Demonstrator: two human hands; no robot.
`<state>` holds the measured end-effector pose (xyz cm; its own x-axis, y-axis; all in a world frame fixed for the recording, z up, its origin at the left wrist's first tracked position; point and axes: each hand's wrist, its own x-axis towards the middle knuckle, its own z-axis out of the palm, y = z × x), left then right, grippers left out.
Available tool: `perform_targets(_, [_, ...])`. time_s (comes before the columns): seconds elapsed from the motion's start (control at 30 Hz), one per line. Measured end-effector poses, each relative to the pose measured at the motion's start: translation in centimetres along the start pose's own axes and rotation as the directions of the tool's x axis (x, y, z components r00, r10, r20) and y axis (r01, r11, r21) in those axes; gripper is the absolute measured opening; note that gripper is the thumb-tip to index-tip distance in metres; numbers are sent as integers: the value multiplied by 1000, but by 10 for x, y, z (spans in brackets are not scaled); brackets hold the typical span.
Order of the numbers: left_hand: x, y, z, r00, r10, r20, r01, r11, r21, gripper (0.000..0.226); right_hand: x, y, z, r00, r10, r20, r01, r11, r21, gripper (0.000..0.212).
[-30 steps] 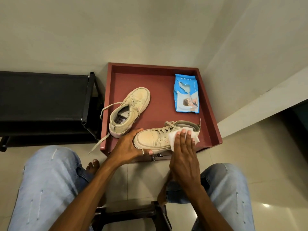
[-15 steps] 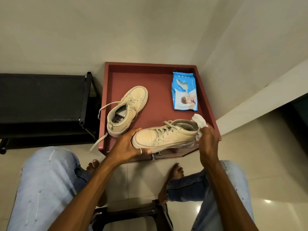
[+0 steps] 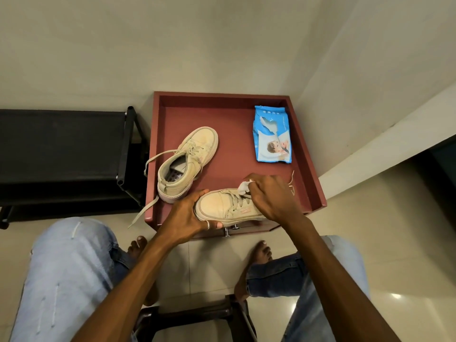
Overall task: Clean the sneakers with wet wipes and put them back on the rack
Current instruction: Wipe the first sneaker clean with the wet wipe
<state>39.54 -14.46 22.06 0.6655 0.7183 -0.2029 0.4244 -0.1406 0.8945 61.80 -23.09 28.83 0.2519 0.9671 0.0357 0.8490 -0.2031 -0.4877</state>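
Observation:
A beige sneaker [image 3: 222, 206] lies on its side at the front edge of the red-brown cabinet top [image 3: 229, 154]. My left hand [image 3: 187, 215] grips its toe from the left, thumb under the sole. My right hand [image 3: 271, 196] covers the sneaker's ankle part and holds a crumpled white wet wipe [image 3: 244, 186] against the laces. The second beige sneaker [image 3: 187, 161] stands upright further back on the left, one lace hanging over the cabinet's edge. A blue pack of wet wipes [image 3: 272, 135] lies at the back right.
A black shoe rack [image 3: 61, 154] stands to the left of the cabinet, against the wall. Walls close in behind and to the right. My knees and bare feet [image 3: 261, 253] are on the tiled floor below, with a dark stool [image 3: 192, 314] between them.
My right hand with the wipe went from the sneaker's side to its heel, then back over the ankle onto the laces. The left hand has kept its grip on the toe.

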Motion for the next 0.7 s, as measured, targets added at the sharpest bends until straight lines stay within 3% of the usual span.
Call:
perform_targets(0.1, [0,-1,0,1000,-2,-7,2,1000,-4,100,-4,4,-7,998,-25,-55,21,997,-69,43])
perform_targets(0.23, [0,-2,0,1000,5,-13,-5,1000,-5,99,-11,22,-16,977,73,-201,-114,972,-204,34])
perform_targets(0.4, [0,0,1,1000,21,-20,-21,1000,0,99,-10,6,-9,998,8,-54,-13,996,-92,42])
perform_targets(0.57, [0,-1,0,1000,20,-24,-20,1000,-9,100,-8,19,-18,994,57,-98,-77,975,-206,42])
perform_targets(0.7, [-1,0,1,999,37,-29,-37,999,21,98,-10,0,-20,998,29,-54,-27,999,46,35])
